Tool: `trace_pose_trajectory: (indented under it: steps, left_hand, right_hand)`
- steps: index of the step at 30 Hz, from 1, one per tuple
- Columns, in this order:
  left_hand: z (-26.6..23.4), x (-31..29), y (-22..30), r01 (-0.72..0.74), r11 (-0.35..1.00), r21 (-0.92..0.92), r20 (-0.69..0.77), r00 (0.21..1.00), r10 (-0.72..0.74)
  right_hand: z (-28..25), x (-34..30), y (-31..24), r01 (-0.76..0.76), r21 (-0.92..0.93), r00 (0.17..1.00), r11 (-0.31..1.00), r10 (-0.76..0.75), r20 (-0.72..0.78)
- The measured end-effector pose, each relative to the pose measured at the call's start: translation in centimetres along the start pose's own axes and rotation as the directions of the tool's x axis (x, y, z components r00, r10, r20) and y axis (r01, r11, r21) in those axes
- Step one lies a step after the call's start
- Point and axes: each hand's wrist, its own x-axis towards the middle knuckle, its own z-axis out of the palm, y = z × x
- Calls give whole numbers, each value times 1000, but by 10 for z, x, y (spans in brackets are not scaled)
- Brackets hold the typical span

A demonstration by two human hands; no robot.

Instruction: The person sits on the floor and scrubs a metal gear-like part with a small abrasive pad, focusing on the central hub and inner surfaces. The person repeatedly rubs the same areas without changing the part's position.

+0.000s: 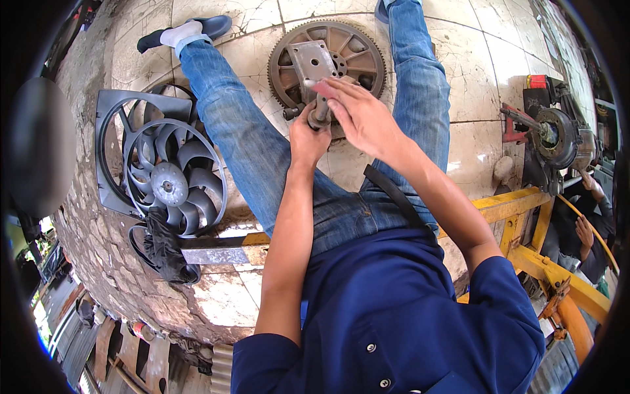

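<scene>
1. Steel on steel is the work here: the left hand [307, 134] is wrapped tight around a short grey metal shaft [319, 113] that stands up off the middle of a toothed wheel [328, 62]. That wheel lies flat on the tiled floor [472, 72] between the person's outstretched legs, toward the floor's far edge.
2. The right hand [359, 115] lies flat over the top of the shaft, fingers straight and together, closed on nothing; something thin and reddish shows under the fingertips, too blurred to name.
3. To do this well, I judge the left hand should keep the shaft upright and steady while the right presses or rubs straight along it, with the wheel kept from rocking between the legs.
4. Looks: the wheel is dull brownish grey, spoked, ringed with fine teeth, with a square grey plate [312, 62] bolted over its middle.
5. Lying off to the left is a grey plastic fan [172, 180].
</scene>
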Motion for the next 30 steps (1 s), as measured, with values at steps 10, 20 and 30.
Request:
trace_pose_trajectory:
  steps: [10, 20, 30]
  left_hand:
    - [1, 0, -5, -6, 997, -80, -9, 1000, 6]
    - [-7, -3, 21, 43, 998, -54, 0, 999, -43]
    - [-2, 0, 0, 1, 999, -34, -18, 1000, -1]
  right_hand:
    - [6, -4, -7, 107, -63, 992, 992, -111, -67]
    - [11, 4, -2, 84, -88, 996, 993, -86, -16]
    - [6, 14, 7, -149, 162, 987, 975, 136, 91]
